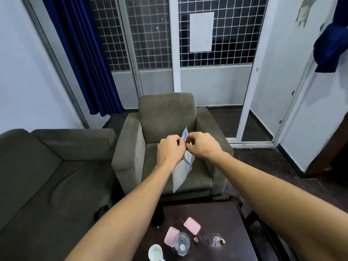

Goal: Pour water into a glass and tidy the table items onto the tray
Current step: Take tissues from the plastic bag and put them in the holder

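Left hand (169,147) and right hand (202,146), both raised, fingertips pinched closed on the top edge of a translucent plastic zip bag with blue seal strip (183,172), which hangs in front of an olive fabric armchair (165,113). Below, on the dark wooden table (216,213): clear drinking glass (181,243), white ceramic mug (155,253), two pink rectangular lids (192,225). No tray is in view.

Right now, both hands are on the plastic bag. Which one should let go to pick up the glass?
Probably the left hand. The glass stands under the left forearm, left of the table's middle, while the right hand can hold the bag.
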{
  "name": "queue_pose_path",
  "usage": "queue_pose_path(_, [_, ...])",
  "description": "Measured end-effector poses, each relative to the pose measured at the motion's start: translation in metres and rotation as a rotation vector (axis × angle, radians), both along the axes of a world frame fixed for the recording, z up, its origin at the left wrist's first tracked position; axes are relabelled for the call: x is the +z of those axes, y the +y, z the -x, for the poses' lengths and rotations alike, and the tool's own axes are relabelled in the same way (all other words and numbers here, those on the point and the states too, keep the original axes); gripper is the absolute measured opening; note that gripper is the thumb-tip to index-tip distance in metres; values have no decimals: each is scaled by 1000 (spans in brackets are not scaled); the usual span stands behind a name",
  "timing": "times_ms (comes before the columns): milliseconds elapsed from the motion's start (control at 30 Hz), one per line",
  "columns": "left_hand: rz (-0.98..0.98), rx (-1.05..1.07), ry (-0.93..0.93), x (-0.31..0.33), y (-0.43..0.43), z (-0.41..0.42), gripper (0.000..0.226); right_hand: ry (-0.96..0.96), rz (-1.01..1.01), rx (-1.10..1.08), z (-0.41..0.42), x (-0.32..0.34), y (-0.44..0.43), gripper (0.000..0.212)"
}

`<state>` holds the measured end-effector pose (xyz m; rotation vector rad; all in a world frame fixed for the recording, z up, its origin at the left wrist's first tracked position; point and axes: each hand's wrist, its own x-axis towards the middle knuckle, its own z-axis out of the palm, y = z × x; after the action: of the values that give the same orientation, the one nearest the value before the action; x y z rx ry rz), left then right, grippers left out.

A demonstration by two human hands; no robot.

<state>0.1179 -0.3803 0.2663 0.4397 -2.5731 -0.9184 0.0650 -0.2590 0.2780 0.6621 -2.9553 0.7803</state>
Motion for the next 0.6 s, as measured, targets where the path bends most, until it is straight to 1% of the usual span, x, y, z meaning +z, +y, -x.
queue_pose_path(33, [3,14,-8,-2,1,-1,37,-17,-37,19,-1,-2,0,17])
queue_pose_path(100, [11,40,-18,-6,2,-4,36,17,-52,39,-3,-3,0,25])
queue_pose_path(167, [5,68,-17,-9,2,-6,35,40,-85,65,-5,-4,0,29])
queue_pose_path(267, [-15,78,-10,-14,4,-8,36,-19,-283,60,-5,-4,-2,24])
queue_pose_path(333, [-17,88,-16,-15,6,-9,37,-38,-342,15,-6,-6,-4,21])
queue_pose_path(400, [-42,89,-24,-16,6,-7,35,-61,-326,-54,-5,-8,-5,22])
queue_pose_path(467, [-72,63,-28,-18,7,-6,35,-127,-315,-102,-4,-9,-6,27])
queue_pose_path(600, [-90,2,-13,-23,10,-4,35,-316,-241,-207,0,-7,-5,17])
